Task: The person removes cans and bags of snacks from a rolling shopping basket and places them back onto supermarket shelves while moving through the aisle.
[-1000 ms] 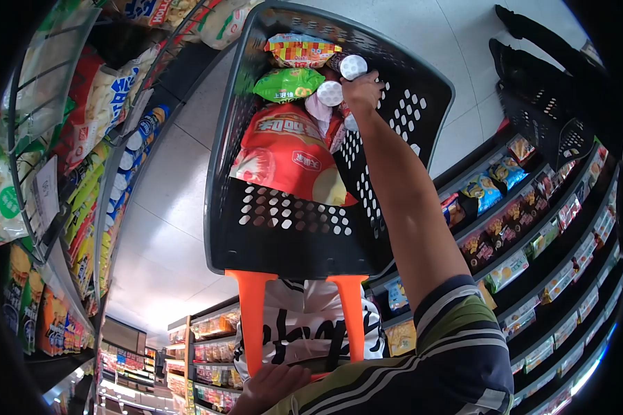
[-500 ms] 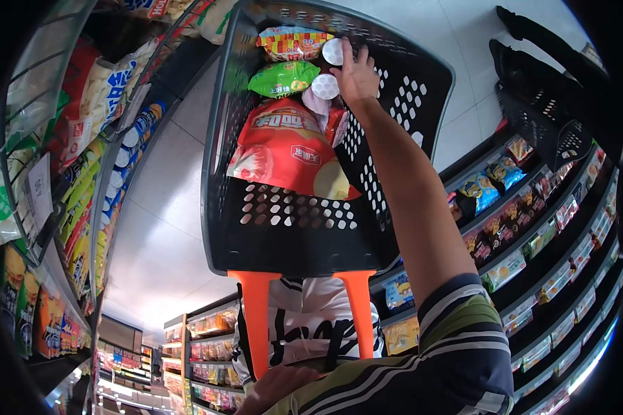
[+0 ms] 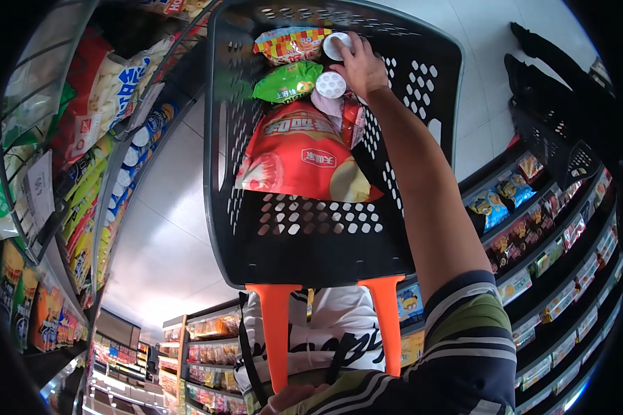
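Note:
My right hand [image 3: 364, 68] reaches into the black shopping basket [image 3: 304, 257], fingers curled over the edge of a white-lidded canister [image 3: 337, 45] standing at the far end. A second canister [image 3: 331, 84] with a dotted white lid and pinkish side stands just below that hand. To their left lie a red-and-yellow snack bag [image 3: 291, 45] and a green snack bag [image 3: 286, 81]. A large red snack bag [image 3: 299, 149] fills the middle, partly over a smaller red packet [image 3: 353, 124]. At the bottom edge my left hand [image 3: 294, 398], partly hidden, is closed at the end of the orange handle [image 3: 275, 332].
Wire racks [image 3: 21, 228] of bagged snacks and lidded cans stand close on the left. Stocked shelves [image 3: 533, 242] curve along the right. Another black basket [image 3: 550, 131] is at the upper right, and pale tiled floor [image 3: 163, 214] shows between the racks and the basket.
My right hand's fingers have curled from stretched out beside the canister to over its lid edge. The basket has shifted slightly right and down in view.

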`<act>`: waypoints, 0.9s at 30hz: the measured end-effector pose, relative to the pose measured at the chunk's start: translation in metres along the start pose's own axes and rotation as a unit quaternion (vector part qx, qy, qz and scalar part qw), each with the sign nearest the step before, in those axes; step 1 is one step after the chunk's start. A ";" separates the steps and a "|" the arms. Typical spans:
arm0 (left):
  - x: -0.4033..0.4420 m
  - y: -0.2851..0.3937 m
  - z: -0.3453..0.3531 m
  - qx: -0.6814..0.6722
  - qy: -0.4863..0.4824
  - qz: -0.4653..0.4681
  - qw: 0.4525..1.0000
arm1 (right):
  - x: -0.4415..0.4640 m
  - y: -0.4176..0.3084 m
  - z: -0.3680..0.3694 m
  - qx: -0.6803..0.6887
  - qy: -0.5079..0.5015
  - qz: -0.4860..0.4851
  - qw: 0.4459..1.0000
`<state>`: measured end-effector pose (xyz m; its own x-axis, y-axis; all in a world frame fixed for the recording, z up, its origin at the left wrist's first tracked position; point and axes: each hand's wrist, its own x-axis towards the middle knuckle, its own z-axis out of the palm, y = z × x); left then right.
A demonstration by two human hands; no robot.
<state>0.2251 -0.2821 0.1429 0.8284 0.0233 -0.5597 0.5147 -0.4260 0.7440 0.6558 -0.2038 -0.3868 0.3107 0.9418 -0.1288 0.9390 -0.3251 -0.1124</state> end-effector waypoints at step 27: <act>-0.014 0.011 0.037 0.162 0.088 0.017 0.983 | -0.003 0.002 -0.072 -0.023 -0.051 0.058 0.997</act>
<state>0.2110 -0.3202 0.1453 0.8843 0.1470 -0.4432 0.4114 -0.6942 0.5906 0.6670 -0.2009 -0.3153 0.4033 0.8838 -0.2371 0.9042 -0.4248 -0.0453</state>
